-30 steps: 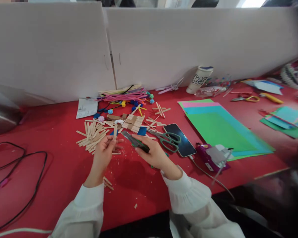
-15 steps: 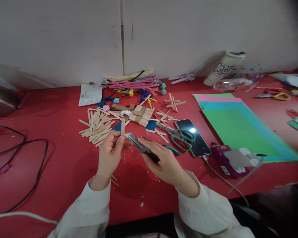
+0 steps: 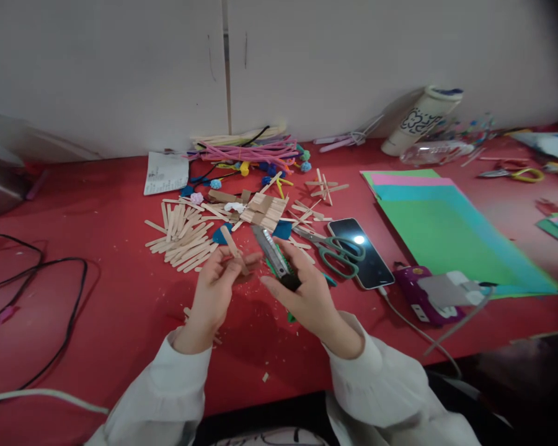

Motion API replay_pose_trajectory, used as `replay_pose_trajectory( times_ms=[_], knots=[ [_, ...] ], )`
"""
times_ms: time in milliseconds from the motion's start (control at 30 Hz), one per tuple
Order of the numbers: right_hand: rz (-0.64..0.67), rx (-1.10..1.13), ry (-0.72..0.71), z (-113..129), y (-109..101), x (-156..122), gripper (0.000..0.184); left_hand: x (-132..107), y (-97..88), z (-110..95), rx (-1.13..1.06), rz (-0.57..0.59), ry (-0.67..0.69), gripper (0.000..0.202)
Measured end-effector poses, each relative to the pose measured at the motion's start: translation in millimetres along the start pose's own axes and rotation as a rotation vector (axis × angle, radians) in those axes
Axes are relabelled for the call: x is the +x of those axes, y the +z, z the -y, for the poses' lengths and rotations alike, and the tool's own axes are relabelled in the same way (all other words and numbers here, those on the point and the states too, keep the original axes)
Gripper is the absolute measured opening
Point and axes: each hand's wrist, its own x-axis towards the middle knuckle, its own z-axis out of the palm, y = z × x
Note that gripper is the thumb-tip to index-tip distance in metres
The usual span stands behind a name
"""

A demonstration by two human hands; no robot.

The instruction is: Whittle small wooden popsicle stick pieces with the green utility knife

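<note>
My left hand (image 3: 217,290) pinches a wooden craft stick (image 3: 233,242), which slants up and to the left from between the fingers. In my right hand (image 3: 305,293) is a utility knife (image 3: 276,255) with a dark grip, its blade end tilted up and left, apart from the stick. Beyond my left hand spreads a pile of loose craft sticks (image 3: 181,235). A panel of sticks joined side by side (image 3: 264,211) lies just past the knife. Green-handled scissors (image 3: 337,253) rest right of my right hand, partly over a phone (image 3: 369,272).
Pink pipe cleaners (image 3: 246,152) lie along the wall near a paper slip (image 3: 166,173). Coloured sheets (image 3: 437,229), a purple power adapter (image 3: 416,294) and a tumbler (image 3: 418,124) are on the right. A black cable (image 3: 80,297) loops at the left. Wood chips dot the red table (image 3: 121,347).
The craft stick has gone from upright to slanting left in my left hand. My right hand has turned the knife more upright, its blade moving away from the stick.
</note>
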Motion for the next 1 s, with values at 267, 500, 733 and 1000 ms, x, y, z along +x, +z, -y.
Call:
replay_pose_trajectory(
  times_ms=[267, 500, 733, 1000],
  knots=[
    [0.018, 0.260, 0.295, 1, 18, 4, 0.028, -6, 12.8, 12, -0.063, 0.023, -0.035, 0.023],
    [0.079, 0.602, 0.359, -4, 9, 7, 0.032, 1, -3.1, 8, 0.082, 0.069, 0.049, 0.018],
    [0.052, 0.639, 0.326, -2, -15, 12, 0.026, -3, -8.4, -8, 0.212, 0.420, -0.096, 0.025],
    [0.038, 0.254, 0.277, -6, -27, -2, 0.022, -7, -3.2, -10, 0.402, 0.710, -0.231, 0.024]
  ],
)
